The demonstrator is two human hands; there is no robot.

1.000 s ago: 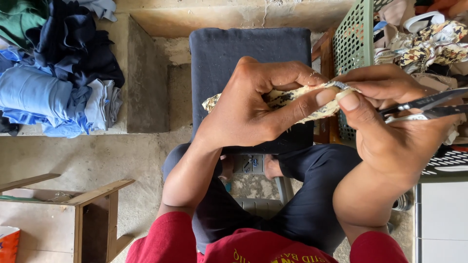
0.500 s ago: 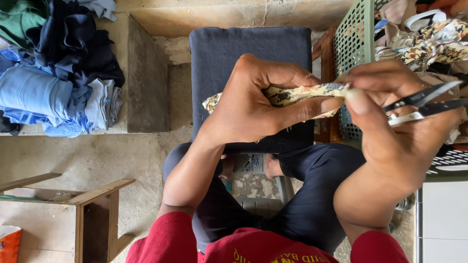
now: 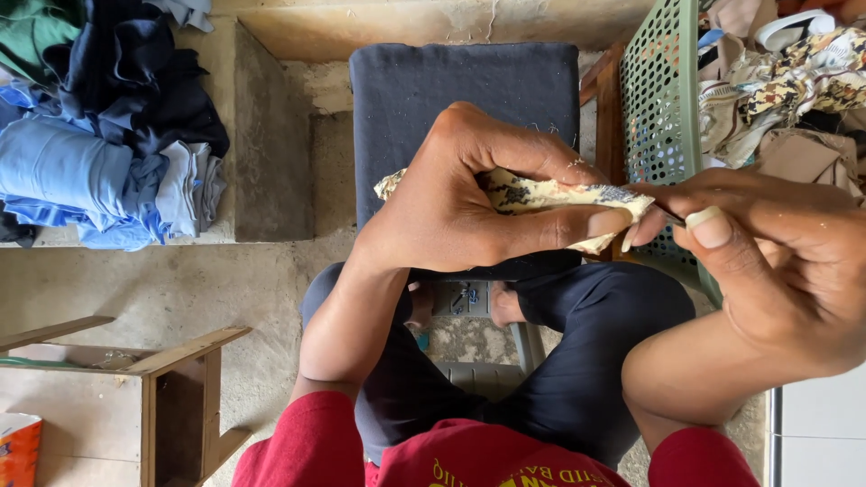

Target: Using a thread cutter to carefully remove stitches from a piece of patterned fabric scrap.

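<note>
Yellowish patterned cloth strip (image 3: 550,197) runs through the left hand (image 3: 469,203), whose fingers are curled tight round it, its end poking out past the thumb. Right hand (image 3: 776,261) meets that end with thumb and forefinger pinched together; whether a thin dark tool sits in the pinch, I cannot tell. Behind them is a dark blue cushion (image 3: 465,90), with a green perforated basket (image 3: 658,99) of printed fabrics at right and folded blue clothes (image 3: 81,171) at left. An orange-and-white packet (image 3: 18,448) peeks in at the bottom left corner

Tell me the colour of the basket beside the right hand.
Pale green basket, best seen in the head view.
</note>
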